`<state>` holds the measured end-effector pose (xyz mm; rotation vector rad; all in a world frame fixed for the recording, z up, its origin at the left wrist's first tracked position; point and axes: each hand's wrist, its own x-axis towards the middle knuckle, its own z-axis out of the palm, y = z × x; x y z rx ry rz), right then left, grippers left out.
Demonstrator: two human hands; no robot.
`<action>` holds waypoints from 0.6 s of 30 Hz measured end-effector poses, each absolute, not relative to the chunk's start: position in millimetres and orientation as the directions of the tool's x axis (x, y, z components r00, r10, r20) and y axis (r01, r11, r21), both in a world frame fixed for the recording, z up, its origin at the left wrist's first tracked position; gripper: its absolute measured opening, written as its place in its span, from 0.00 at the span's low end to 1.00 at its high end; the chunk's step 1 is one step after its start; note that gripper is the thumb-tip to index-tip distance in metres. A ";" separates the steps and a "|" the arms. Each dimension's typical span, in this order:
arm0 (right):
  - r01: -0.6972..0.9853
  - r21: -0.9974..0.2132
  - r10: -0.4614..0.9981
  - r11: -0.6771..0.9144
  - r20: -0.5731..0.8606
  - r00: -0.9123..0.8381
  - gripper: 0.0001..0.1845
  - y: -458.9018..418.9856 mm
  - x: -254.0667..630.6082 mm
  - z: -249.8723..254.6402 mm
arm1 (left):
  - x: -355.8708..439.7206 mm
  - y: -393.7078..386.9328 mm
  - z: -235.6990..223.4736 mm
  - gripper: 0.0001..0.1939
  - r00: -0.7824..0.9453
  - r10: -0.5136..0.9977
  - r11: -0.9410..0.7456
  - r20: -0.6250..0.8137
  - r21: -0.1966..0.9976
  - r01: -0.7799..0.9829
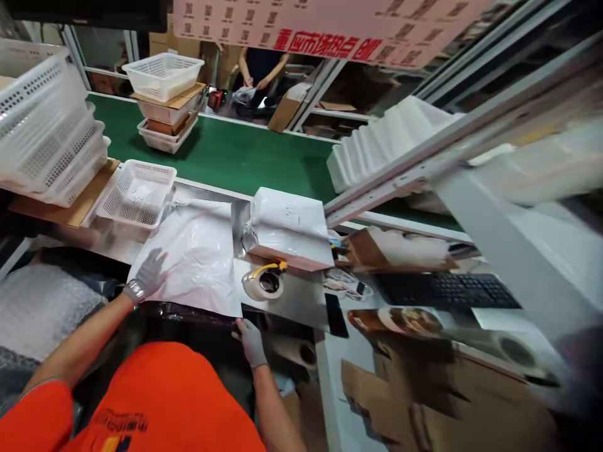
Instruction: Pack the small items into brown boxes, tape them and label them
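A white plastic mailing bag [198,251] lies on the metal worktop in front of me, its surface creased and shiny. My left hand [149,276], in a grey glove, rests flat on the bag's left part with the fingers spread. At the bag's near right corner, my gloved right hand [250,342] has its fingers closed on the edge. Just right of the bag stands a roll of tape [257,287] with a yellow-handled tool on it. Behind the tape sits a white wrapped stack [289,220].
A white basket [136,194] stands beyond the bag, with stacked baskets [51,138] at left. A green conveyor belt [254,154] runs across the back. To the right are a phone [336,316], keyboard [452,290] and cardboard [377,395]. Another person's hands [257,83] show behind the belt.
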<state>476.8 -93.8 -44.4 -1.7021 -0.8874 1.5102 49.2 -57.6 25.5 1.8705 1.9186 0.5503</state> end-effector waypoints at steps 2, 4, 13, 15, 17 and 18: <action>0.022 -0.836 0.832 -0.549 -0.544 0.104 0.28 -93.9 473.2 -42.0 | 109.3 -0.2 17.6 0.30 0.319 0.947 -0.297 0.050 0.520 0.801; -0.008 -0.818 0.815 -0.575 -0.573 0.090 0.29 -95.5 473.3 -36.8 | 162.7 46.8 5.7 0.33 0.575 0.816 -0.529 0.060 0.480 0.700; -0.187 -0.763 0.770 -0.619 -0.637 0.047 0.34 -123.7 476.6 15.4 | 189.2 47.7 -76.2 0.38 0.809 0.586 -0.654 -0.045 0.562 0.506; -0.180 -0.784 0.791 -0.594 -0.610 0.046 0.30 -118.3 474.8 35.7 | 192.3 29.2 -78.7 0.36 0.809 0.587 -0.639 -0.031 0.597 0.486; -0.023 -0.835 0.833 -0.550 -0.550 0.056 0.24 -98.7 473.7 57.1 | 195.7 14.6 -71.5 0.35 0.805 0.592 -0.617 -0.045 0.617 0.488; 0.105 -0.847 0.854 -0.521 -0.519 0.047 0.22 -83.6 473.4 67.3 | 193.9 8.9 -64.9 0.35 0.797 0.601 -0.597 -0.060 0.629 0.497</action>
